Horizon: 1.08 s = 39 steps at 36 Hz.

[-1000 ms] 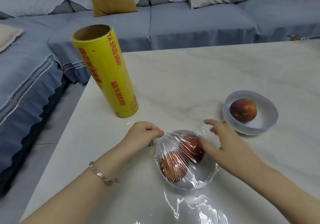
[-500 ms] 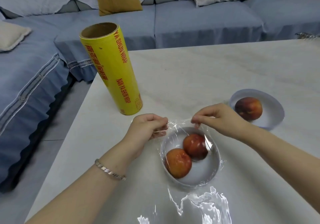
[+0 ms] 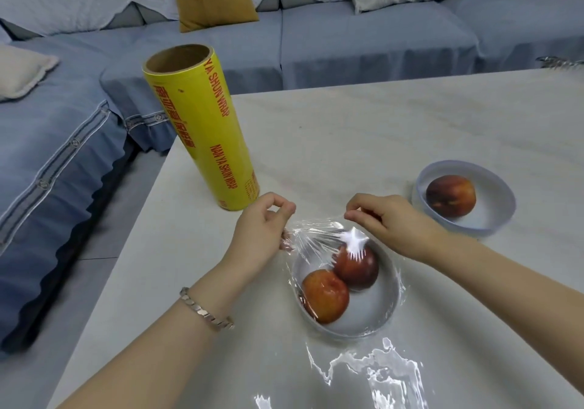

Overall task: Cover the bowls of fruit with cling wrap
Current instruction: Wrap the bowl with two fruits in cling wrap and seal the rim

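Nearest, at 6 o'clock from the near bowl [image 3: 373,329], the slack end of the cling wrap [image 3: 376,372] lies crumpled and shiny on the table [image 3: 379,124]. It probably serves as an anchor, so that a pull from the far side draws the sheet taut. The sheet runs up over the bowl's nearer fruit [image 3: 325,296] and farther fruit [image 3: 355,266].

Both forearms come in low, from 7 and 4 o'clock, knuckles up. The left hand [image 3: 262,231] sits at the bowl's 10 o'clock and the right hand [image 3: 388,222] at 1 o'clock. Each pinches the wrap's far edge between thumb and forefinger, the other fingers curled in. The edge is stretched between them just above the far rim, with wrinkles fanning from the left pinch. I judge this a tensioning hold before the edge is tucked down.

At 11 o'clock the yellow roll [image 3: 202,130] stands upright just past the left hand, likely kept within reach. At 2 o'clock the second bowl [image 3: 505,206] holds one fruit [image 3: 450,195], uncovered. A blue sofa [image 3: 347,39] lies beyond.
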Each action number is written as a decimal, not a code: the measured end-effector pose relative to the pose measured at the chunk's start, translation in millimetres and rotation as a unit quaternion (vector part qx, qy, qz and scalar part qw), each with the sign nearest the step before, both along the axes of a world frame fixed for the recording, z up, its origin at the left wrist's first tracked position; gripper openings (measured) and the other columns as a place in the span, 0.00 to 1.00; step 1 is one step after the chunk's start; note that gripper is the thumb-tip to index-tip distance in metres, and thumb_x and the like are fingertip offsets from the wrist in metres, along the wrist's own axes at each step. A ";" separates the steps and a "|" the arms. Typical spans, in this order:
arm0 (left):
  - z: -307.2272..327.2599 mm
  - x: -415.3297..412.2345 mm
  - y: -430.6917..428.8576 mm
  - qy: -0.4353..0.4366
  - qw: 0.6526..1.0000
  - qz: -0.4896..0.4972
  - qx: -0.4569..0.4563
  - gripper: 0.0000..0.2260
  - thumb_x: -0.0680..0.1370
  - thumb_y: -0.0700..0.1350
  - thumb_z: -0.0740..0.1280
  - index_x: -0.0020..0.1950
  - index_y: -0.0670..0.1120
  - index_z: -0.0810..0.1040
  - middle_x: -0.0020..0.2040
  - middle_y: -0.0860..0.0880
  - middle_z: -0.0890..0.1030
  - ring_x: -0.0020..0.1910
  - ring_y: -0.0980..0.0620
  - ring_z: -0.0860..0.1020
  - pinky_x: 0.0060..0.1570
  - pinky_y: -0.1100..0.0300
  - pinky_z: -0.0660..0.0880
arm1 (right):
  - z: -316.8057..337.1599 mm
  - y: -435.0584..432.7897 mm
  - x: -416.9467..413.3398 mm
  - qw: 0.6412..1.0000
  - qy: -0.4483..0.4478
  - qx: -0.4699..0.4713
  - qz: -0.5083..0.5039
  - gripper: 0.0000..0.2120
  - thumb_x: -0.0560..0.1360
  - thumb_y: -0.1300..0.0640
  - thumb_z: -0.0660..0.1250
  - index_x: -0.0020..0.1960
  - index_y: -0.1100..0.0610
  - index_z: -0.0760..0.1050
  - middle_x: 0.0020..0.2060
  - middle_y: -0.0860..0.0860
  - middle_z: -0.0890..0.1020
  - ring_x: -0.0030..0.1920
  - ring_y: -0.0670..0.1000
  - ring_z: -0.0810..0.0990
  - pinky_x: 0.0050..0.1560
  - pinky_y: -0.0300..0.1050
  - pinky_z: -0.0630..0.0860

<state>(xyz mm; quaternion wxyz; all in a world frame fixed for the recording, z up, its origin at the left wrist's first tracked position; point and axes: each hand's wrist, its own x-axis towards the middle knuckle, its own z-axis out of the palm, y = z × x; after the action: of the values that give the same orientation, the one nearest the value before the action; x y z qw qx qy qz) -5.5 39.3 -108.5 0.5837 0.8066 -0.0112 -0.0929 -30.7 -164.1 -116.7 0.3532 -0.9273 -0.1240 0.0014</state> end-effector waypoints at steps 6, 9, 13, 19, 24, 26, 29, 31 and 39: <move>11.7 4.4 -0.2 0.020 0.999 -0.025 0.013 0.10 0.78 0.43 0.65 0.37 0.46 0.78 0.28 0.47 0.69 0.22 0.57 0.68 0.21 0.68 0.69 | 13.3 1.5 5.3 0.996 0.086 0.009 0.008 0.10 0.77 0.50 0.61 0.37 0.49 0.72 0.27 0.43 0.72 0.28 0.39 0.72 0.34 0.28 0.67; 15.8 6.3 0.0 0.065 0.992 -0.089 0.057 0.09 0.75 0.48 0.69 0.39 0.45 0.81 0.27 0.50 0.69 0.24 0.58 0.68 0.24 0.69 0.68 | 15.9 -1.7 11.6 0.987 0.157 0.036 0.013 0.14 0.74 0.48 0.65 0.36 0.57 0.78 0.23 0.44 0.70 0.23 0.40 0.68 0.29 0.30 0.65; 20.4 10.6 6.5 0.097 0.973 -0.152 0.141 0.08 0.69 0.51 0.75 0.35 0.48 0.82 0.27 0.51 0.71 0.28 0.54 0.69 0.31 0.64 0.70 | 20.8 -9.3 12.2 0.974 0.212 0.070 0.037 0.18 0.71 0.51 0.70 0.35 0.67 0.76 0.22 0.49 0.67 0.23 0.43 0.64 0.25 0.31 0.63; 19.2 9.9 0.5 0.104 0.977 -0.136 0.125 0.11 0.76 0.46 0.68 0.33 0.47 0.76 0.29 0.49 0.71 0.30 0.53 0.69 0.29 0.65 0.68 | 25.0 -10.3 7.0 0.970 0.220 0.095 0.036 0.13 0.71 0.52 0.70 0.32 0.58 0.77 0.23 0.46 0.70 0.25 0.43 0.66 0.27 0.30 0.64; -2.0 -6.0 -15.5 -0.016 0.986 -0.041 0.158 0.11 0.80 0.45 0.59 0.38 0.46 0.70 0.37 0.48 0.75 0.40 0.46 0.75 0.40 0.56 0.69 | 7.1 -2.0 0.4 0.989 0.128 0.079 -0.010 0.11 0.75 0.54 0.65 0.41 0.62 0.78 0.35 0.55 0.78 0.36 0.47 0.73 0.38 0.33 0.68; -9.5 -15.6 -22.0 -0.057 0.981 -0.006 0.187 0.10 0.81 0.46 0.56 0.42 0.44 0.68 0.39 0.47 0.77 0.42 0.44 0.75 0.43 0.53 0.70 | -1.8 0.3 -2.9 0.996 0.066 0.059 -0.028 0.13 0.76 0.54 0.63 0.43 0.64 0.77 0.42 0.59 0.79 0.43 0.52 0.75 0.45 0.38 0.68; -19.1 -24.4 -31.0 -0.091 0.976 0.037 0.195 0.09 0.82 0.47 0.53 0.45 0.46 0.66 0.47 0.46 0.81 0.46 0.44 0.77 0.44 0.51 0.73 | -7.6 4.1 -8.2 0.997 0.025 0.059 -0.052 0.14 0.77 0.53 0.61 0.41 0.63 0.75 0.40 0.58 0.79 0.44 0.53 0.75 0.46 0.41 0.68; -22.2 -26.7 -36.6 -0.088 0.980 0.067 0.168 0.08 0.82 0.48 0.52 0.45 0.48 0.65 0.47 0.48 0.82 0.46 0.45 0.78 0.45 0.52 0.73 | -11.0 5.5 -10.5 0.995 0.015 0.062 -0.076 0.15 0.77 0.52 0.61 0.38 0.61 0.73 0.35 0.58 0.78 0.38 0.52 0.74 0.41 0.40 0.67; -28.9 -25.0 -46.1 -0.095 0.982 0.132 0.099 0.08 0.83 0.48 0.52 0.45 0.48 0.64 0.39 0.44 0.82 0.40 0.46 0.78 0.39 0.52 0.71 | -18.9 12.2 -3.2 0.990 -0.037 0.032 -0.131 0.13 0.77 0.50 0.61 0.40 0.57 0.75 0.35 0.58 0.82 0.41 0.57 0.78 0.44 0.48 0.69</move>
<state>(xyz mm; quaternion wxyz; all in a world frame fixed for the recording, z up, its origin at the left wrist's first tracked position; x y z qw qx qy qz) -30.5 -6.8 -137.4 0.5044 0.8599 0.0493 0.0618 -34.0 -151.9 -135.6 0.3747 -0.9233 -0.0146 -0.0826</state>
